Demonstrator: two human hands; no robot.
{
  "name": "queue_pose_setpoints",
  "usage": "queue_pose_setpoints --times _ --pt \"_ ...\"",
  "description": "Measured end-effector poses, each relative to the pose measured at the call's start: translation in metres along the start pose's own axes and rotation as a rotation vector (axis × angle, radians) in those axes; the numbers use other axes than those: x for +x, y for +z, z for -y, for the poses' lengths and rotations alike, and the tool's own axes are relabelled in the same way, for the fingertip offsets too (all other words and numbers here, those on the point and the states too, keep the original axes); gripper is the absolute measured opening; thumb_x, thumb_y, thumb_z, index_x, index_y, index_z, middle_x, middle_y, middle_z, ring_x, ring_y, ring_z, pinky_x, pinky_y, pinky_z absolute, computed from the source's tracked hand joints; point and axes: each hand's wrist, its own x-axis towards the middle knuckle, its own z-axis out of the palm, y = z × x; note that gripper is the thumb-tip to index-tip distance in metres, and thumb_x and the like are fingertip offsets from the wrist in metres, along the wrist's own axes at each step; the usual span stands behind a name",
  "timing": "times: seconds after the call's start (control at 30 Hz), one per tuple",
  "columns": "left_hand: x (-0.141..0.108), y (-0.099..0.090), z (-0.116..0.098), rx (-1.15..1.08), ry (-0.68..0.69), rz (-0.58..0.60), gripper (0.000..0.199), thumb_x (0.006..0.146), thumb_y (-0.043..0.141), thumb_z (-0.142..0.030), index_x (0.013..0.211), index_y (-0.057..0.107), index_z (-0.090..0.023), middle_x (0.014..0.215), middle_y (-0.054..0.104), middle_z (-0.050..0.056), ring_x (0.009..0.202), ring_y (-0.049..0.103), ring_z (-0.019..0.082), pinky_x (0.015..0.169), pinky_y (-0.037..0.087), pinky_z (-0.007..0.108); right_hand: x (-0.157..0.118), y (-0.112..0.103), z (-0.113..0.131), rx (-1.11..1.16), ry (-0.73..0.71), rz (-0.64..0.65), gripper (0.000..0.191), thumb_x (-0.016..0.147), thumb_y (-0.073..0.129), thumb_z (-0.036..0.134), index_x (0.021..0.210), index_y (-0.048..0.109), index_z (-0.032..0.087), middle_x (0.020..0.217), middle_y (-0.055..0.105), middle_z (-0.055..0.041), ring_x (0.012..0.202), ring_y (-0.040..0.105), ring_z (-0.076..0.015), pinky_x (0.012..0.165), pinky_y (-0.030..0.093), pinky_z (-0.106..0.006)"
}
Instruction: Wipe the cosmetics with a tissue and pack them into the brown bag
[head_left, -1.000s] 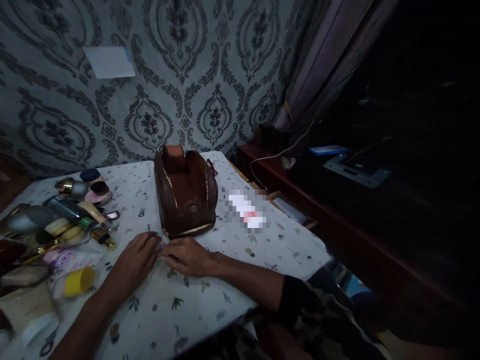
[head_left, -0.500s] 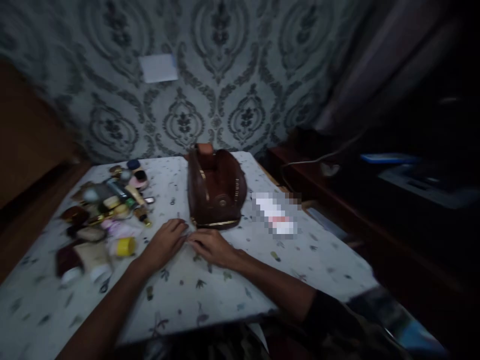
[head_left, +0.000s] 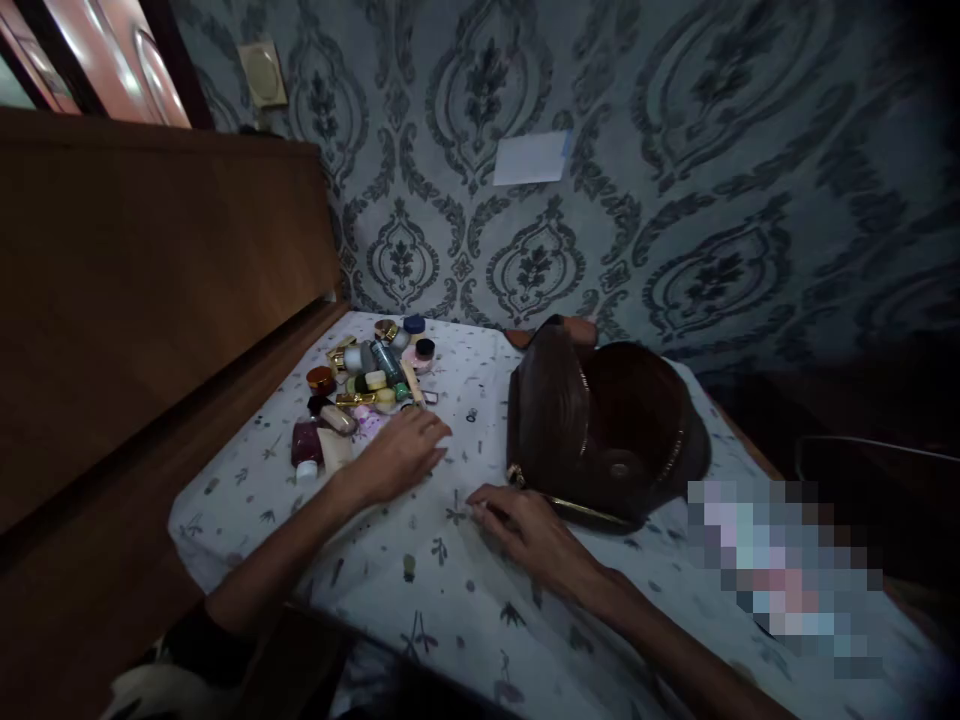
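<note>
A pile of cosmetic bottles, jars and tubes (head_left: 384, 362) lies on the left part of the table. My left hand (head_left: 401, 455) is at the near right side of this pile, fingers stretched forward and thumb apart, with nothing visible in it. It partly hides a cream-coloured tube (head_left: 335, 450). On the right stands a brown leather bag (head_left: 547, 410) with its top gaping and a gold zip along the base. Just in front of the bag, my right hand (head_left: 529, 530) rests low over the cloth, its fingers loosely bent and apart, holding nothing visible.
A white patterned cloth (head_left: 435, 590) covers the table. A blurred-out item (head_left: 780, 570) lies to the right of the bag. Wooden furniture (head_left: 165, 270) borders the left side, and a patterned wall (head_left: 465, 90) rises behind, bearing a white paper (head_left: 531, 160).
The view has swung left. My hands, which were together in front of the bag, have parted: the left moved toward the cosmetics, while the right stayed near the bag.
</note>
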Motion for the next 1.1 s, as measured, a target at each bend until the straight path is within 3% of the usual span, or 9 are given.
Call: queue_pose_setpoints --times 0.23,0.37,0.53,0.67,0.77,0.87,1.1 --pt "-0.033 -0.030 0.091 0.050 -0.368 -0.264 0.023 0.097 0.043 -0.026 0.105 0.062 -0.018 0.107 0.065 0.012 0.104 0.056 0.027 0.093 0.045 0.043 0.043 0.017 0.020 0.137 -0.095 -0.092 0.030 0.094 0.044 0.029 0.106 0.069 0.017 0.078 0.071 -0.0040 0.071 0.064 -0.0184 0.069 0.047 -0.028" --pt "-0.072 -0.033 0.111 0.017 -0.542 -0.368 0.028 0.096 0.044 -0.034 0.109 0.063 -0.019 0.112 0.064 0.011 0.108 0.056 0.027 0.098 0.043 0.043 0.061 0.035 0.028 0.136 -0.212 -0.201 0.025 0.095 0.047 0.025 0.109 0.066 0.017 0.101 0.070 -0.0088 0.094 0.064 -0.0217 0.085 0.050 -0.034" --pt "-0.115 -0.020 0.100 -0.130 -0.646 -0.374 0.042 0.096 0.044 -0.046 0.127 0.055 -0.020 0.125 0.059 0.011 0.120 0.053 0.027 0.106 0.041 0.045 0.080 0.058 0.038 0.047 -0.367 -0.230 0.032 0.094 0.052 0.023 0.125 0.056 0.017 0.128 0.057 -0.0138 0.121 0.052 -0.0254 0.102 0.046 -0.040" --pt "-0.130 -0.004 0.080 -0.172 -0.584 -0.276 0.059 0.091 0.053 -0.055 0.140 0.045 -0.024 0.146 0.043 0.014 0.137 0.040 0.031 0.112 0.035 0.049 0.093 0.074 0.041 -0.039 -0.353 -0.177 0.038 0.092 0.055 0.023 0.130 0.052 0.016 0.129 0.054 -0.0150 0.120 0.051 -0.0275 0.101 0.048 -0.044" --pt "-0.131 0.006 0.069 -0.158 -0.522 -0.150 0.067 0.087 0.060 -0.058 0.144 0.042 -0.027 0.154 0.033 0.015 0.143 0.031 0.034 0.115 0.030 0.054 0.099 0.081 0.038 -0.062 -0.329 -0.153 0.042 0.092 0.054 0.019 0.134 0.050 0.018 0.121 0.059 -0.0117 0.110 0.054 -0.0262 0.097 0.049 -0.043" --pt "-0.124 0.012 0.064 -0.126 -0.541 -0.116 0.065 0.088 0.059 -0.056 0.144 0.042 -0.026 0.156 0.031 0.016 0.146 0.027 0.035 0.116 0.027 0.056 0.101 0.083 0.034 -0.044 -0.347 -0.167 0.042 0.093 0.051 0.019 0.136 0.049 0.020 0.119 0.060 -0.0104 0.109 0.055 -0.0255 0.097 0.050 -0.042" --pt "-0.104 0.009 0.061 -0.063 -0.604 -0.050 0.052 0.091 0.057 -0.053 0.136 0.050 -0.027 0.153 0.037 0.014 0.141 0.035 0.036 0.110 0.030 0.062 0.103 0.068 0.018 -0.144 -0.300 -0.278 0.042 0.093 0.049 0.016 0.135 0.052 0.021 0.125 0.059 -0.0120 0.114 0.054 -0.0271 0.097 0.050 -0.042"
